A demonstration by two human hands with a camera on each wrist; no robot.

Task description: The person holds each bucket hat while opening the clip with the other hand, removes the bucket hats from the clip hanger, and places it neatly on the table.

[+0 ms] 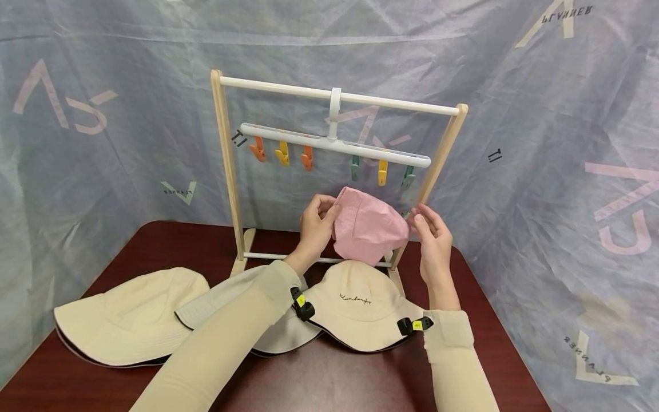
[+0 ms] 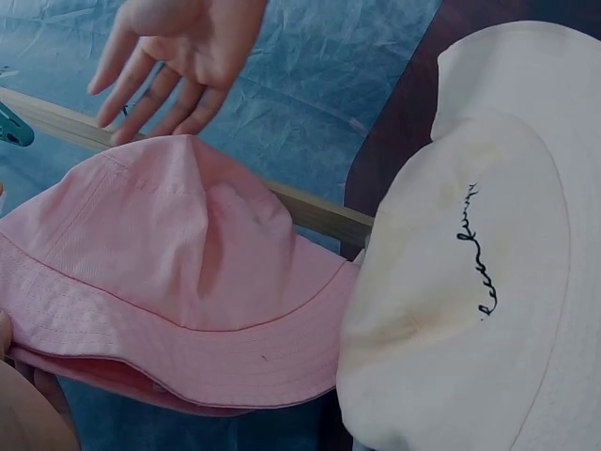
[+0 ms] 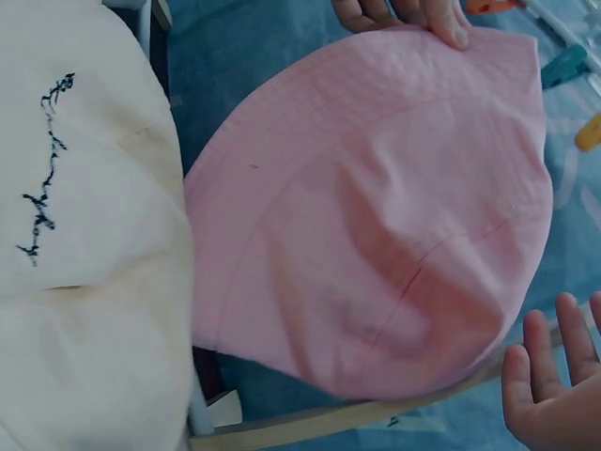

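Note:
A pink bucket hat [image 1: 368, 226] is held up sideways in front of the rack, its brim toward the left. My left hand [image 1: 318, 225] pinches the brim between thumb and fingers. Beside the crown, my right hand [image 1: 434, 234] has its fingers loosely extended; in the right wrist view the fingers [image 3: 543, 352] stand apart from the pink cloth. Above the hat hangs a white clip hanger [image 1: 334, 145] with orange, yellow and green clips, such as the yellow clip [image 1: 382, 173]. No hat hangs from these clips.
The wooden rack [image 1: 226, 166] carries the hanger on its white top bar [image 1: 278, 87]. In front lie a cream hat with black script [image 1: 355, 292], a pale grey hat [image 1: 280, 329] and another cream hat [image 1: 136, 312] on the dark red table [image 1: 329, 383]. Grey cloth [image 1: 128, 171] surrounds the table.

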